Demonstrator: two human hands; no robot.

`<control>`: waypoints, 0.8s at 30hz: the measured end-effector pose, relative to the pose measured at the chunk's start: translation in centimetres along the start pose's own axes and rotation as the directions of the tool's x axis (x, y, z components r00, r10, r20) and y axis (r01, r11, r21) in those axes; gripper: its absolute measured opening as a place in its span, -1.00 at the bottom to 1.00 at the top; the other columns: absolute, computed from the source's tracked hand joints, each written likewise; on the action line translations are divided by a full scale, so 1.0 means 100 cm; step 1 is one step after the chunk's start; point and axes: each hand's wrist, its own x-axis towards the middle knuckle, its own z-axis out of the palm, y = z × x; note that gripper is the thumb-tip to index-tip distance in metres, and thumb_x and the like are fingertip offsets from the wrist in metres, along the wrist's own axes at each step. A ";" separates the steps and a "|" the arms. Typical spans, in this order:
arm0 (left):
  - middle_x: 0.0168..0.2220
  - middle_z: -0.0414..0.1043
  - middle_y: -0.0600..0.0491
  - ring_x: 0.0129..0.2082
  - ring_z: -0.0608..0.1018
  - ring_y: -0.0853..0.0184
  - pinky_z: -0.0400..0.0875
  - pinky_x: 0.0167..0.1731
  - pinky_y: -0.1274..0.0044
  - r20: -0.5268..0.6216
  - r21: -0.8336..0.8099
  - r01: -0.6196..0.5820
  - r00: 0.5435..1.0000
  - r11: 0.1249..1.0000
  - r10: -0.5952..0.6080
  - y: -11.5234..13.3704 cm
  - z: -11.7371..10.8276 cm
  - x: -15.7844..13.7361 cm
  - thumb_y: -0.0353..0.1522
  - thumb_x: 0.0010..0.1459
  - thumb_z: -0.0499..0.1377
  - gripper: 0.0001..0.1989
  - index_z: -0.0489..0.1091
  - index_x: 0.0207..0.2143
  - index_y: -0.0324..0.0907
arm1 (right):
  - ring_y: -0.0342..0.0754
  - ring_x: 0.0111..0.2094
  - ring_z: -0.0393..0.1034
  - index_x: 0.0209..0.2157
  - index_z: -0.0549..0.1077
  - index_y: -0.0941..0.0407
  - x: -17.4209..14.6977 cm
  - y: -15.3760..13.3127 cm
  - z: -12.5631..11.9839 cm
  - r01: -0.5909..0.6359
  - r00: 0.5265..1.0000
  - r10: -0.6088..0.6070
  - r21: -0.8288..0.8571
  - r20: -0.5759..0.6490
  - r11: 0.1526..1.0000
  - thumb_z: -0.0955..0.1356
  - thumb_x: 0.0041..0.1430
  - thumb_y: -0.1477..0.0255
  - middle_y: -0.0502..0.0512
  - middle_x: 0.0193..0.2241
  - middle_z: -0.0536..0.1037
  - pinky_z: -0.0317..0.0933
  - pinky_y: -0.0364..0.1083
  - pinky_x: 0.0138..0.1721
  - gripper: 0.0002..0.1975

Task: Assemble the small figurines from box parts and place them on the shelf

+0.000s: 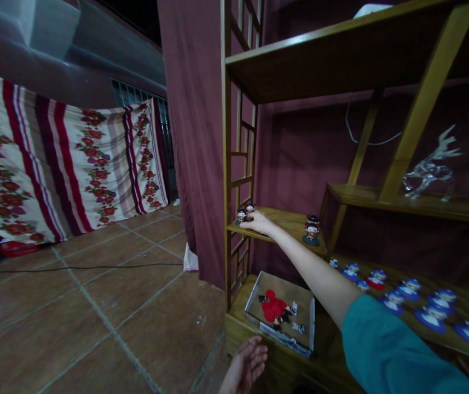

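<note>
My right hand [259,224] reaches across to the left end of the middle shelf. Its fingers close on a small black-haired figurine [241,216] that stands upright near the shelf's front corner. A second black-haired figurine [250,208] stands just behind it. Low in front of the shelf unit, my left hand [249,361] hangs open, palm up, with nothing in it. Just above that hand, a shallow cardboard box [308,328] sits on the bottom shelf. Red figurines [274,306] lie jumbled inside the box, along with a few small black-and-white pieces.
Dark-haired figurines [311,232] stand at the right end of the middle shelf [283,216]. Several blue-and-white figurines [409,289] fill the lower right shelf. A clear deer ornament [431,174] stands above them. A black cable [127,266] crosses the tiled floor.
</note>
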 end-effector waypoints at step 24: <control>-0.26 0.45 -0.05 -0.32 0.50 0.36 0.27 -0.30 0.56 0.033 -0.002 -0.032 0.999 0.999 0.032 0.000 -0.002 -0.004 -0.27 -0.02 0.15 -0.63 0.26 -0.13 -0.18 | -0.08 -0.38 0.36 -0.49 0.52 0.15 -0.006 -0.004 -0.004 0.019 0.997 -0.026 0.102 0.070 0.995 0.41 -0.19 0.40 -0.03 -0.52 0.50 0.19 -0.14 -0.27 -0.86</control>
